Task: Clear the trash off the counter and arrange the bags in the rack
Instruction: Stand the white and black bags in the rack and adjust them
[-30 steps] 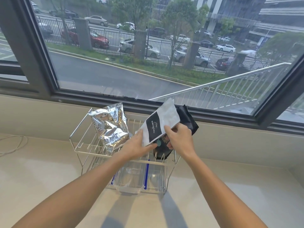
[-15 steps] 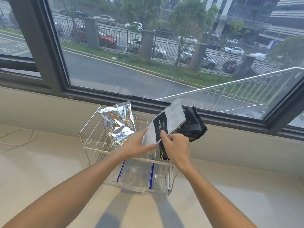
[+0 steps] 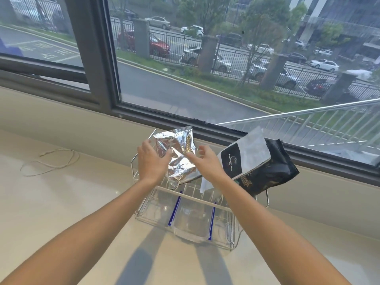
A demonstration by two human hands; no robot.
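A wire rack (image 3: 134, 171) stands on the pale counter (image 3: 72, 212) under the window. A crumpled silver foil bag (image 3: 182, 145) stands in its left half. My left hand (image 3: 151, 161) grips that bag's left edge, thumb in front. My right hand (image 3: 205, 163) is at the bag's right side, fingers apart, thumb tip touching the foil. A white bag with a black label (image 3: 246, 155) leans to the right in the rack, resting against a black bag (image 3: 275, 171) at the rack's right end. Neither hand touches those two bags.
A clear tray with two blue strips (image 3: 191, 225) lies under the rack. A loop of thin cord (image 3: 51, 163) lies on the counter at the left. The window sill and dark window frame (image 3: 98, 79) run close behind the rack.
Both hands let go of the white bag, which now leans on the black bag. Both hands moved left to the silver foil bag. The camera has come closer.
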